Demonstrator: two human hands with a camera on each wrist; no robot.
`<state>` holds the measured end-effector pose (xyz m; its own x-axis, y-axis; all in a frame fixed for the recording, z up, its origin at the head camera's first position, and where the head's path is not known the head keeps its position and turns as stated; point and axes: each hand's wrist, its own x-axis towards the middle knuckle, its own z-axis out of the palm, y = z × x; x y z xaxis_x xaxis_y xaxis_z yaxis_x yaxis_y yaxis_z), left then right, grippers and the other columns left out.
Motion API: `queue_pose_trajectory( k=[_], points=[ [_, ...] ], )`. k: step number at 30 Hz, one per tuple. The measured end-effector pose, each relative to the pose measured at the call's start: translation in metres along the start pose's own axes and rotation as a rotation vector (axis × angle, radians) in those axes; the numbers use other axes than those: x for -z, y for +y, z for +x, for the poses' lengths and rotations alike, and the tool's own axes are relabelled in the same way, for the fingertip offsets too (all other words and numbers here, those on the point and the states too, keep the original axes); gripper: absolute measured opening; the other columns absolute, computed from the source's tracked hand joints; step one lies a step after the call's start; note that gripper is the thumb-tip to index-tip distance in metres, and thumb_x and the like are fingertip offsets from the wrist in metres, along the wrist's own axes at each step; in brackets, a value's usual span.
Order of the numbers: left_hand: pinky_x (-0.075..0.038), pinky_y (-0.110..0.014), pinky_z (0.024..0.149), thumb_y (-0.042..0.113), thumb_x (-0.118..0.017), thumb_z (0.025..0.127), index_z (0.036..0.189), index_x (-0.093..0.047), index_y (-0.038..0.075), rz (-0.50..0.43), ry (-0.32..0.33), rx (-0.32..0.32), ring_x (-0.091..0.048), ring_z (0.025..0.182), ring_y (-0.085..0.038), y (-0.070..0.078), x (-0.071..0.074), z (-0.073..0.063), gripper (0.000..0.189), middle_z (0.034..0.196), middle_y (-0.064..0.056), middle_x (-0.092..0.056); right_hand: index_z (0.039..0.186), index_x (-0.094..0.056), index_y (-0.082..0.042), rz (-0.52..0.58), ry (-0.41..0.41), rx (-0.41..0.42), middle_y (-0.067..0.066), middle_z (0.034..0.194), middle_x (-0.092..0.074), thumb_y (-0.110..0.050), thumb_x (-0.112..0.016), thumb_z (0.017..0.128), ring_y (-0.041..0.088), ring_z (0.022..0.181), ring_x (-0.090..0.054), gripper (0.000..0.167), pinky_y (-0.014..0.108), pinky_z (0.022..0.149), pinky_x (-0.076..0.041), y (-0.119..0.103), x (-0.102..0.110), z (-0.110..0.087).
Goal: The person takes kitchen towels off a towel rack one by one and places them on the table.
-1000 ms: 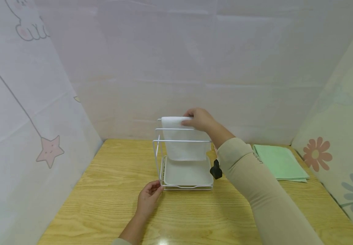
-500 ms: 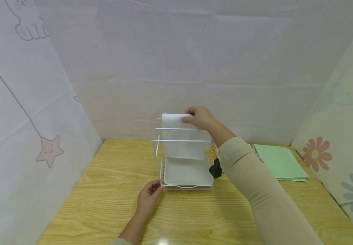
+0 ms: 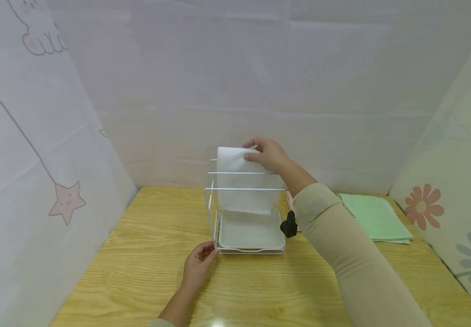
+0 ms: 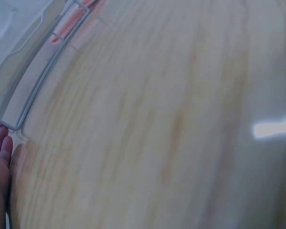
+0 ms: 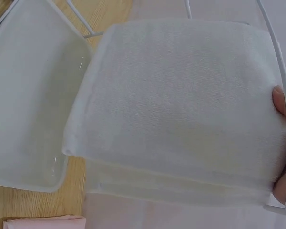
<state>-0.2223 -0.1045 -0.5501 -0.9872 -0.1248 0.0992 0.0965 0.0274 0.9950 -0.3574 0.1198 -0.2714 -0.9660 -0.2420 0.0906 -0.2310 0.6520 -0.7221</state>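
Note:
A white wire rack (image 3: pixel 243 189) with upright bars stands on the wooden table, a white tray (image 3: pixel 252 229) in its base. My right hand (image 3: pixel 270 154) pinches the top edge of a folded white towel (image 3: pixel 239 195), thumb on the near side. The towel hangs at the rack's rear bars, its top above them and its lower edge over the back of the tray. In the right wrist view, two layers of the towel (image 5: pixel 181 105) show. My left hand (image 3: pixel 198 263) holds the rack's front left corner between thumb and fingers; in the left wrist view the fingertips (image 4: pixel 4 145) touch that corner.
Folded green cloths (image 3: pixel 376 218) lie on the table at the right. A pink cloth (image 5: pixel 45 223) lies beside the rack's right side, mostly hidden by my right arm in the head view. Fabric walls (image 3: pixel 235 91) close off the back and both sides.
My right hand has risen a little, lifting the white towel higher above the rear bars. My left hand stays at the rack's corner.

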Motion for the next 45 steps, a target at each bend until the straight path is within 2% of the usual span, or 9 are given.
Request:
queue_pose_trajectory(
  k=[8, 15, 23, 30, 45],
  points=[
    [-0.054, -0.014, 0.08, 0.006, -0.072, 0.088, 0.113, -0.064, -0.006, 0.003, -0.001, 0.006, -0.061, 0.088, -0.003, -0.001, 0.001, 0.0, 0.029, 0.11, -0.023, -0.065, 0.121, -0.064, -0.02, 0.023, 0.068, 0.039, 0.008, 0.121, -0.067, -0.029, -0.068, 0.093, 0.024, 0.096, -0.063, 0.03, 0.036, 0.086, -0.05, -0.005, 0.009, -0.002],
    [-0.053, -0.013, 0.08, 0.005, -0.071, 0.088, 0.114, -0.063, -0.008, 0.0, -0.002, -0.018, -0.061, 0.088, -0.002, 0.001, 0.0, 0.0, 0.03, 0.11, -0.025, -0.065, 0.121, -0.065, -0.019, 0.043, 0.11, 0.048, 0.01, 0.12, -0.068, -0.03, -0.069, 0.092, 0.023, 0.093, -0.064, 0.031, 0.034, 0.078, -0.053, -0.011, 0.021, -0.003],
    [-0.052, -0.014, 0.079, 0.004, -0.07, 0.089, 0.115, -0.063, -0.009, -0.007, -0.002, -0.011, -0.06, 0.089, -0.003, 0.001, -0.001, 0.0, 0.03, 0.111, -0.025, -0.065, 0.119, -0.062, -0.019, 0.045, 0.114, 0.055, 0.01, 0.117, -0.067, -0.028, -0.069, 0.093, 0.026, 0.09, -0.064, 0.028, 0.036, 0.076, -0.054, -0.02, 0.03, -0.008],
    [-0.052, -0.014, 0.08, 0.006, -0.072, 0.088, 0.114, -0.065, -0.006, 0.001, 0.009, 0.011, -0.061, 0.089, -0.004, 0.002, -0.001, 0.0, 0.029, 0.11, -0.023, -0.066, 0.119, -0.06, -0.02, 0.02, 0.127, 0.057, 0.01, 0.116, -0.066, -0.03, -0.068, 0.094, 0.026, 0.092, -0.064, 0.029, 0.039, 0.077, -0.055, -0.028, 0.039, -0.01],
    [-0.053, -0.014, 0.079, 0.006, -0.071, 0.089, 0.113, -0.064, -0.007, 0.021, 0.015, -0.018, -0.061, 0.087, -0.002, -0.002, -0.002, 0.002, 0.028, 0.109, -0.025, -0.066, 0.12, -0.06, -0.021, 0.043, 0.212, 0.059, 0.008, 0.106, -0.063, -0.031, -0.068, 0.093, 0.023, 0.089, -0.062, 0.03, 0.034, 0.074, -0.054, -0.048, 0.068, -0.017]
  ],
)
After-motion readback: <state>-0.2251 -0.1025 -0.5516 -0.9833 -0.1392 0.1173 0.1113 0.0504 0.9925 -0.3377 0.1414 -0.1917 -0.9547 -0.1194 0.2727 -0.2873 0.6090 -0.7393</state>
